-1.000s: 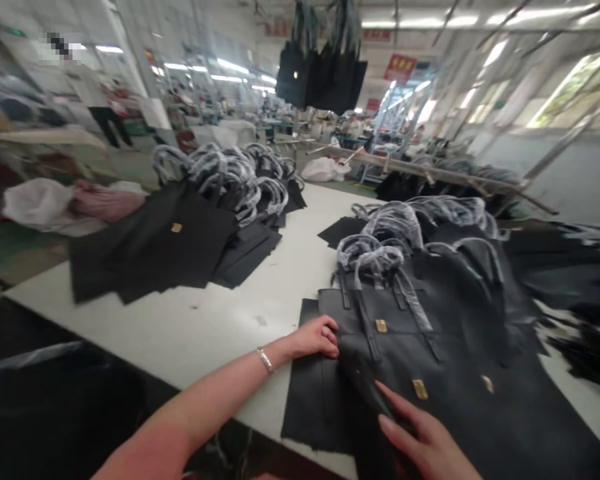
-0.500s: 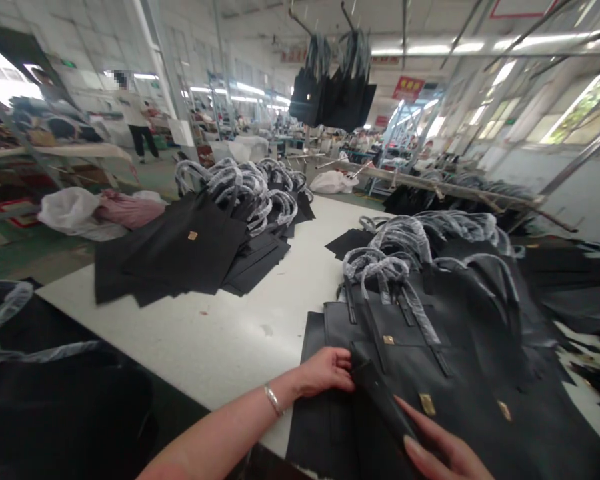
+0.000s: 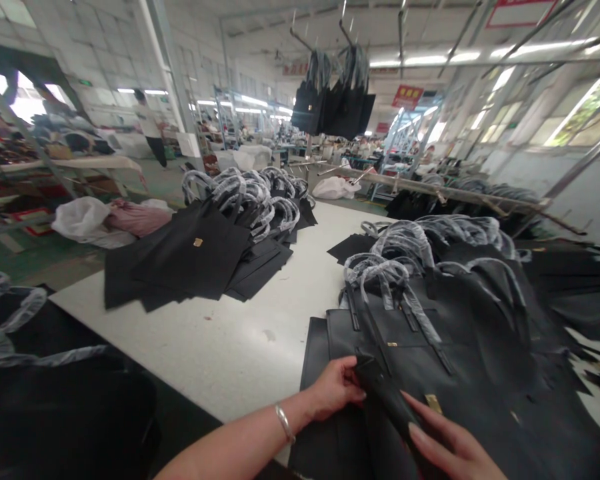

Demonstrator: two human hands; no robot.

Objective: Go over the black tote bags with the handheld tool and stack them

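Near the front of the table, a black tote bag [image 3: 386, 407] is partly lifted, its upper edge bent into a fold. My left hand [image 3: 335, 390], with a silver bangle on the wrist, pinches the bag's far corner. At the near end of that fold, my right hand [image 3: 447, 440] grips the material between thumb and fingers. Beneath and beside my hands lie more black tote bags [image 3: 475, 327], with plastic-wrapped handles [image 3: 405, 247] and small gold clasps. The inside of the held bag is mostly hidden.
A second pile of black bags [image 3: 180, 257] lies across the white table [image 3: 250, 347]. Another heap with wrapped handles [image 3: 55, 407] stands at lower left. Bags hang from hooks [image 3: 333, 103] overhead. A metal rail [image 3: 460, 193] runs behind. A person [image 3: 150, 127] is in the left background.
My left hand has raised the bag's corner slightly, and the fold stands more open. My right hand keeps its grip. The whole view has shifted a little, and the background person has moved.
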